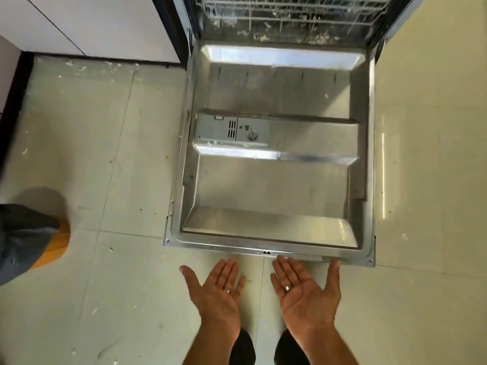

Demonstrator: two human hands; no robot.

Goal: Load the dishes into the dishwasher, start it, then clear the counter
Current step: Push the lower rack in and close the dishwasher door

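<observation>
Dishwasher door (274, 185): lay fully lowered, flat over the tiled floor (105, 154).
Left hand (218, 288): palm up, fingers straight, held nothing, just short of the door's front edge.
Right hand (305, 288): palm up, empty, fingertips at that edge.
Rack (290, 11): inside the tub.

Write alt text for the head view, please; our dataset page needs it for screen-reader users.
A dishwasher door lies fully open and flat, its steel inner face up. The left hand and right hand are held open, palms up, just before its front edge. A wire rack shows inside.
</observation>
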